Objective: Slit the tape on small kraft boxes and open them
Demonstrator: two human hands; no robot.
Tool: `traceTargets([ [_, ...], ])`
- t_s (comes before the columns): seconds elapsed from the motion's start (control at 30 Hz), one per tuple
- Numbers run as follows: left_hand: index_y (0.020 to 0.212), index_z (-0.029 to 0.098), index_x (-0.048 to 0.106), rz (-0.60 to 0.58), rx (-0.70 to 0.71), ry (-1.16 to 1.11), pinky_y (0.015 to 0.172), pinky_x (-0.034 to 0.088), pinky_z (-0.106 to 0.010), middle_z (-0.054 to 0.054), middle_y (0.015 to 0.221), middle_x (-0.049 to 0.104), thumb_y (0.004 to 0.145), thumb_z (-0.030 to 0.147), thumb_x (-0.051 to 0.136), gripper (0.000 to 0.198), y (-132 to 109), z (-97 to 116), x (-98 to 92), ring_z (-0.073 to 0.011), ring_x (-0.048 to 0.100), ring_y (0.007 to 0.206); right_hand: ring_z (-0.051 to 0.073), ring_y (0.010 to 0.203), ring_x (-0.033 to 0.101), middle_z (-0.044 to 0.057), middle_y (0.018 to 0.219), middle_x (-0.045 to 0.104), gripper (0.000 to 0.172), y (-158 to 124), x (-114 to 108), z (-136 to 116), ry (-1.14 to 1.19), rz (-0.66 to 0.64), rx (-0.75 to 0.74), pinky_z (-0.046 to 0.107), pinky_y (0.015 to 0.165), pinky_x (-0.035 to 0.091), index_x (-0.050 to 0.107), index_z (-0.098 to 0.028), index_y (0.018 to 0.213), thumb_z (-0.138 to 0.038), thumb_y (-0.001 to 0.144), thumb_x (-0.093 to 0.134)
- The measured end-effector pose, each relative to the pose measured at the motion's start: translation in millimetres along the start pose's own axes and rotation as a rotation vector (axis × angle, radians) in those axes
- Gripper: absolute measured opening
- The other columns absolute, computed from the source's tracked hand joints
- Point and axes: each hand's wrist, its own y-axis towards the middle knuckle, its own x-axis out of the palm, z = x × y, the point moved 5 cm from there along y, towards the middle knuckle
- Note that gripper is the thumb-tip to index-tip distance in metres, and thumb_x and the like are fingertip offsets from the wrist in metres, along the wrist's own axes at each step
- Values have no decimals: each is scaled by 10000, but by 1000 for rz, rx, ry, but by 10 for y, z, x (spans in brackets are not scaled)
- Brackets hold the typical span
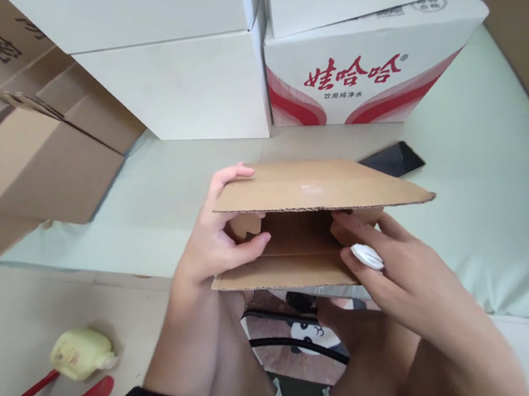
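Observation:
A small brown cardboard box (320, 187) is held above my lap, its flaps partly open toward me. My left hand (220, 234) grips its left end, thumb pressed on the lower flap and fingers curled over the top flap's corner. My right hand (399, 268) holds the right end, fingers reaching inside the opening, with a small white object (367, 256) pinched between them. Below the box lies a pink item with a panda picture (306, 343), partly hidden.
Two large white cartons (174, 68) stand ahead, one printed with red characters (353, 74). A black phone (395, 158) lies on the pale green mat (473, 192). Flattened brown cardboard (36, 166) is at the left. A yellow bottle (79, 353) and red handles (92, 394) lie on the floor.

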Motion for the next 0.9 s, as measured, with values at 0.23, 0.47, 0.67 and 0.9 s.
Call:
traceTargets([
  [0.23,879,239,603,26,39,41,1206,377,-626,-90,1415,489,811,259,673,99,-7,-3,26,-332,467,1396,262,812,682,56,1038,706,263,53,-14,-52,32,100,47,392,679,500,641,-283,1042,-447,952,456],
  [0.47,815,259,524,356,4,-2,1146,396,-651,-62,1281,581,850,374,647,172,-77,-181,-154,-305,536,1290,144,529,542,-58,620,505,248,72,-46,290,429,522,242,295,536,421,408,-258,813,-317,828,649],
  [0.67,794,253,499,391,78,-255,1161,425,-601,-23,1200,621,776,265,708,211,-53,-222,-179,-273,611,1243,130,508,560,-53,715,529,291,113,24,432,753,731,323,277,462,436,548,-257,1079,-266,810,659],
  [0.9,1175,383,561,199,-256,-601,1144,467,-564,-23,1397,592,750,402,827,502,-89,-401,-130,-312,580,1365,87,436,420,-56,675,448,294,88,-6,486,967,918,381,242,364,305,615,-241,1107,-283,827,692],
])
